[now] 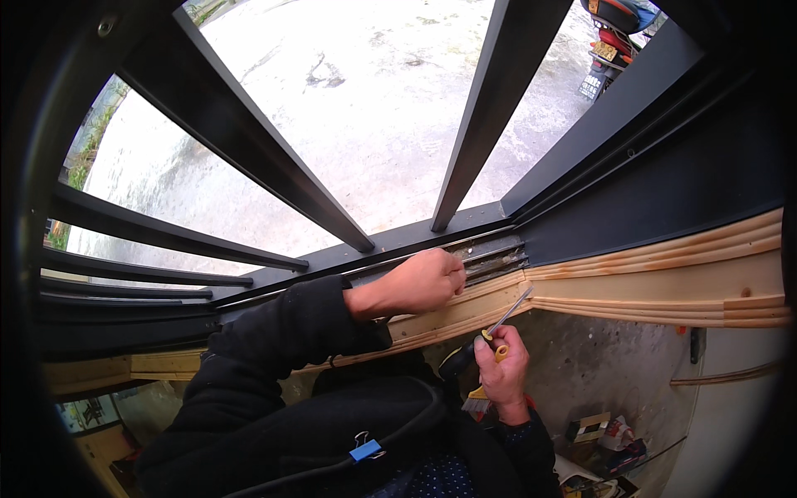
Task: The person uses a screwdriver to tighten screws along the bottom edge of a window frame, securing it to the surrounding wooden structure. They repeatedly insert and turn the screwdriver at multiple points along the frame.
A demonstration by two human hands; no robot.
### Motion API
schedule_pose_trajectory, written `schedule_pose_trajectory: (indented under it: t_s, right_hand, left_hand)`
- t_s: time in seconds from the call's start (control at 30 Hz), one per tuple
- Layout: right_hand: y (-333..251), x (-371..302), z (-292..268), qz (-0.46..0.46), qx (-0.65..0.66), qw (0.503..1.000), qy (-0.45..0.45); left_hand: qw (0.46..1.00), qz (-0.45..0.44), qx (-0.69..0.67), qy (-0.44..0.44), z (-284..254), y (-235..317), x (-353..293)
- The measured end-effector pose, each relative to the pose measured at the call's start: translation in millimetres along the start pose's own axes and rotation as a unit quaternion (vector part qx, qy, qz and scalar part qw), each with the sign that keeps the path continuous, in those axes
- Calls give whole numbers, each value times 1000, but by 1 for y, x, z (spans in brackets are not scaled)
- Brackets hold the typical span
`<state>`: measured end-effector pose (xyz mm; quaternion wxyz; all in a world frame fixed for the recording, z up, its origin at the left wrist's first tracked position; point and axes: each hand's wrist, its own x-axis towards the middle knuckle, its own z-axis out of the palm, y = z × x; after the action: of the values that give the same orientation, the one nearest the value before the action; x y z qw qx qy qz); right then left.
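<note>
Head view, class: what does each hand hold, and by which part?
Right hand: a screwdriver by its handle, and a brush by its handle. Left hand: curled; cannot tell whether it holds anything.

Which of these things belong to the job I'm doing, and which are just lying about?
Likely part of the job:
Screwdriver, in your right hand
Brush, also in that hand
Window track, at your left hand

Apparently just about:
Motorbike, outside
Blue binder clip, on your dark clothing
Jumbled items, lower right
</note>
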<state>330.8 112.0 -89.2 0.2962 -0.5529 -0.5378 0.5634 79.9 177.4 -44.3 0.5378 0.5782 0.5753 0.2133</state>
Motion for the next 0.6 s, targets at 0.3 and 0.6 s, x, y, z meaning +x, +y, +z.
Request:
schedule_pose_trajectory:
  t_s: [0.3,0.6]
  right_hand:
    - [0,3,3,2,10,1000,-11]
    - [-11,10,2,12,39,999,24]
  left_hand:
    - [999,-6,37,29,5,-2,18]
    - [999,-5,35,22,11,3,31]
